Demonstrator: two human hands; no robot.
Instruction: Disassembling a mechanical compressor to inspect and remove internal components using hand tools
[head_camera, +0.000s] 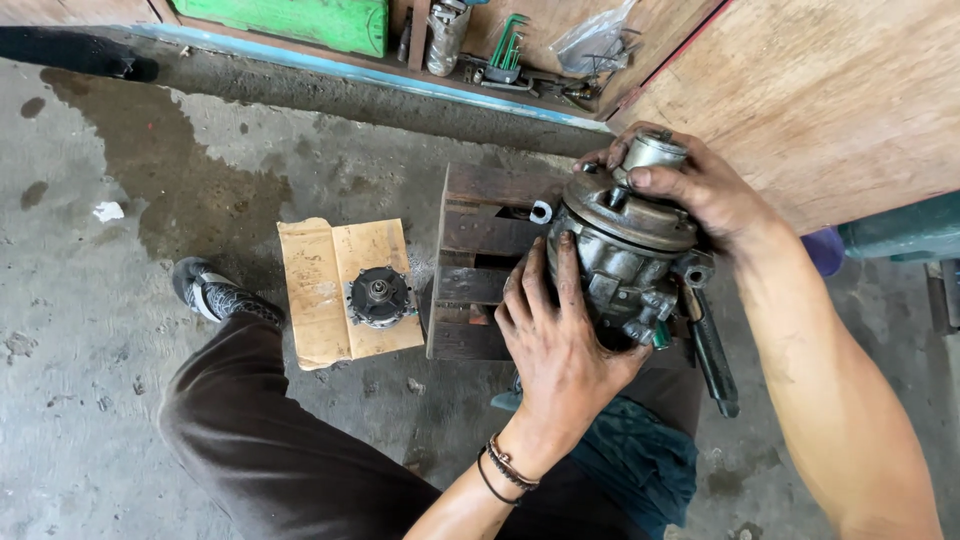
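The concrete floor (120, 330) is lying stained and gritty, with open room to the left. A dark wooden block (470, 260) is serving as a rest, lifting the greasy metal compressor body (625, 255) off the ground — it is sitting on the block's right end, close under the plywood panel (830, 100). The left hand (555, 335) is pressing flat against its side with fingers spread, steadying it; the right hand (700, 185) is closing around the small silver cylinder (652, 150) on top. A round clutch disc (379, 296) is resting on cardboard (325, 300) (likely keeping it out of the grit), well apart to the left
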